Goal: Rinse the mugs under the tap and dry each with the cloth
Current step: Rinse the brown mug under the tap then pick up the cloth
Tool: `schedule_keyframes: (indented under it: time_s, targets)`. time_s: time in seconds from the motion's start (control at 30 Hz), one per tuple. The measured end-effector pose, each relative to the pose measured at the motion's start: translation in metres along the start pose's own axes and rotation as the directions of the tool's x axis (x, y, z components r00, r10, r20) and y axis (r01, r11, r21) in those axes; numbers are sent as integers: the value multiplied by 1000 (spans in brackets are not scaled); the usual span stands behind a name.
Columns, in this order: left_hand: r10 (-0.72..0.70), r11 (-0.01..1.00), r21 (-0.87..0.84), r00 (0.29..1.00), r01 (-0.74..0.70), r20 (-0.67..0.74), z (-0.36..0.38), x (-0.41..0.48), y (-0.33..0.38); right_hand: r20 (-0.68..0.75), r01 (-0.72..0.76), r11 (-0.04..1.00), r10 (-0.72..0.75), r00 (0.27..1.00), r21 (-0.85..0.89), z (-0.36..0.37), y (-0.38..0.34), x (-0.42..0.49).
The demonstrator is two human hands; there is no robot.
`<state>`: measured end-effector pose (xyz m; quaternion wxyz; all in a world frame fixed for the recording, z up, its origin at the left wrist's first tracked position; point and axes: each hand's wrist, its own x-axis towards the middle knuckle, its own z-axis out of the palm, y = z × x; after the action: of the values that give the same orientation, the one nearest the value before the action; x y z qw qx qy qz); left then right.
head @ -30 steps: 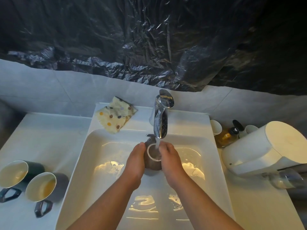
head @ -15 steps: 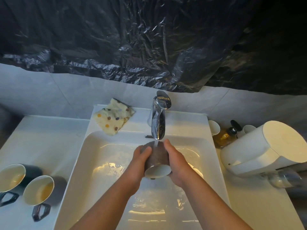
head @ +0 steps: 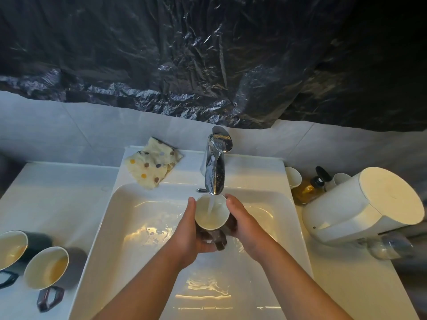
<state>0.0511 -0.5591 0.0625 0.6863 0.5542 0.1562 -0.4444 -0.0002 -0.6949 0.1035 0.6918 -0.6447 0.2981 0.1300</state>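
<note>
A dark mug [head: 211, 215] with a cream inside sits under the chrome tap [head: 216, 167], mouth turned up toward me, and the water stream runs into it. My left hand [head: 190, 232] grips its left side and underside. My right hand [head: 245, 227] holds its right side. Both hands are over the white sink [head: 129, 227]. Two more dark mugs [head: 46, 269] [head: 11, 248] lie on the left counter with brownish liquid inside. A cream cloth with coloured dots [head: 152, 166] lies crumpled on the sink's back ledge, left of the tap.
At the right stand a white cup [head: 293, 177], an amber pump bottle [head: 309, 188], another white cup [head: 340, 179] and a big white appliance [head: 365, 204] with a clear glass [head: 390, 247] under it. Black plastic sheeting covers the wall above the tiles.
Half a second ago the mug was tipped mouth-down toward me, pouring out. Now both hands have turned it mouth-up under the stream, and water fills it again.
</note>
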Motion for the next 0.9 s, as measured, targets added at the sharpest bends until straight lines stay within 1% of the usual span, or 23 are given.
schedule_keyframes:
  time_s: [0.03,0.1,0.2,0.3,0.37,0.53,0.7,0.83,0.9]
  targets:
    - [-9,1000,-24,1000,9,9,1,1,2,-9,28,999,-28,1000,-20,1,-1,-2]
    - [-17,999,-51,1000,17,1,4,3,5,-75,70,996,-74,994,-59,2,-3,-4]
    - [-15,999,-31,999,13,-49,6,8,6,-169,114,980,-142,975,-163,1,-5,-6]
    - [-10,999,-35,992,5,-129,9,12,7,-207,145,939,-216,954,-313,2,-10,-10]
    - [-21,998,-65,992,13,-126,11,13,8,-233,149,921,-243,942,-359,5,-13,-11]
    - [-48,992,-118,996,39,-78,15,10,8,-287,122,907,-252,924,-402,6,-14,-10]
    - [-71,987,-145,996,62,-56,15,10,6,-307,98,898,-247,919,-430,6,-10,-6]
    - [-75,985,-162,995,65,-60,15,7,7,-318,75,895,-233,919,-439,8,-11,-7]
    - [-79,981,-181,996,69,-49,13,6,6,-317,67,912,-208,925,-404,8,-12,-7]
